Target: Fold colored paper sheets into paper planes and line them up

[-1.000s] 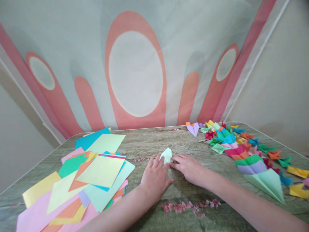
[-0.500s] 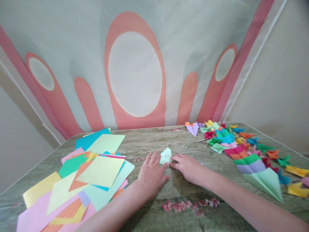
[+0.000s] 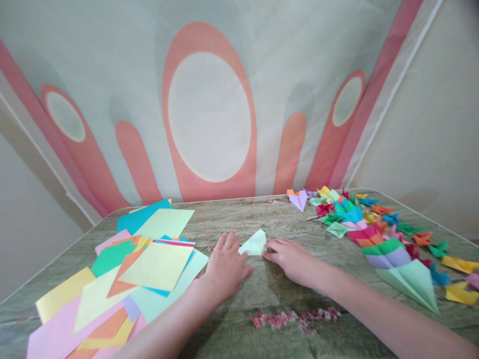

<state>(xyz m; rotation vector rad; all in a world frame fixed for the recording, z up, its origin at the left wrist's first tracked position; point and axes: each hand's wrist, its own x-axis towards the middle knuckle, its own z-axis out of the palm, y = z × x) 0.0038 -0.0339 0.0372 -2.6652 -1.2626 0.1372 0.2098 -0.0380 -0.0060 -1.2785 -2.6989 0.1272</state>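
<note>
A small pale green folded paper (image 3: pixel 255 243) lies on the wood-patterned table between my hands, its left end narrowing to a point. My left hand (image 3: pixel 227 264) is open with fingers spread, palm down. Its thumb side is at the paper's left tip, and whether it presses on the tip is hard to see. My right hand (image 3: pixel 294 260) has its fingers bent together on the paper's right edge, holding it against the table; the fingertips partly cover that edge.
Loose coloured paper sheets (image 3: pixel 157 264) overlap in a pile at the left. Several folded paper planes (image 3: pixel 406 279) overlap in a row at the right, beside small folded paper pieces (image 3: pixel 422 239). A patterned cloth backdrop (image 3: pixel 209 114) hangs behind the table.
My left hand has slid to the left along the folded paper, uncovering more of its left part. My right hand has stayed at the right edge.
</note>
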